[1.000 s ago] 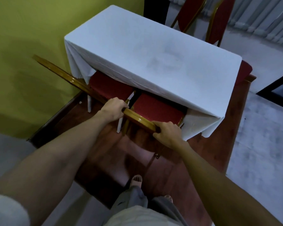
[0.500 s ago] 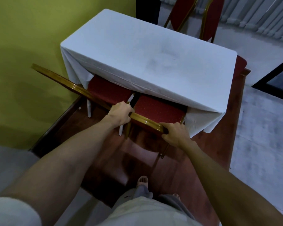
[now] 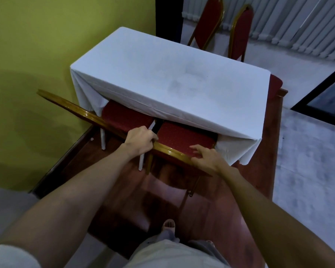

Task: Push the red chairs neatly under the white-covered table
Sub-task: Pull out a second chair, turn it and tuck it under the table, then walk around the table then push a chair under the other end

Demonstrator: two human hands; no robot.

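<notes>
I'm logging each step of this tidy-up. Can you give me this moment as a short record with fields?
table: rectangular table under a white cloth
near chairs: two red-cushioned gold-framed chairs, left seat and right seat partly under the table edge
left hand: gripping the right chair's gold backrest rail
right hand: open, fingers spread, over the rail's right end
far side: two more red chairs
floor: reddish wooden platform
</notes>
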